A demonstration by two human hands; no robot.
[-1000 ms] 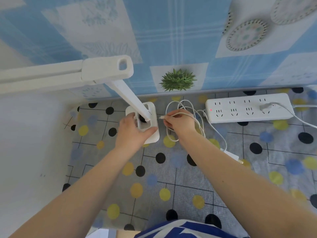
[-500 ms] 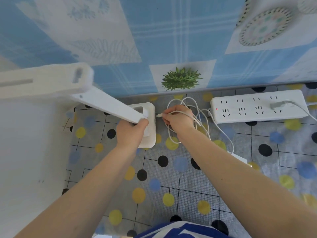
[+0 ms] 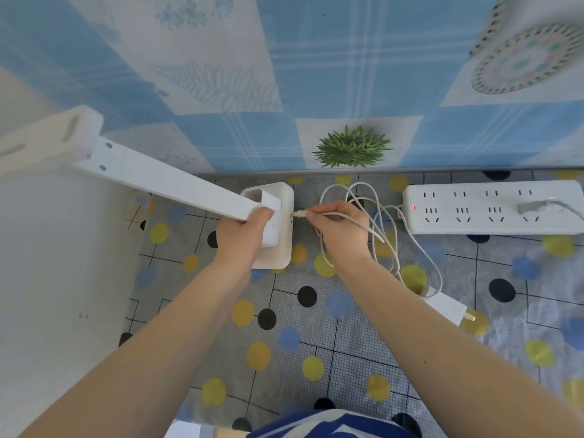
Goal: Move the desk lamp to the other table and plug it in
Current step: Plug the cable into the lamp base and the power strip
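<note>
A white desk lamp [image 3: 164,181] stands on the dotted tablecloth, its base [image 3: 279,216] near the wall and its arm leaning up to the left. My left hand [image 3: 241,233] grips the foot of the arm at the base. My right hand [image 3: 339,230] pinches the small plug end of the white cable [image 3: 373,216], its tip just right of the base's side port. The cable loops behind my hand and runs to a white adapter [image 3: 444,305] lying loose on the cloth.
A white power strip [image 3: 467,207] with a red light lies at the back right, one grey plug [image 3: 534,207] in it. The blue patterned wall rises right behind. A white wall borders the table on the left.
The lamp arm has tilted further down to the left. My left hand slid from the base onto the arm's foot. My right hand brought the cable tip close to the base's side.
</note>
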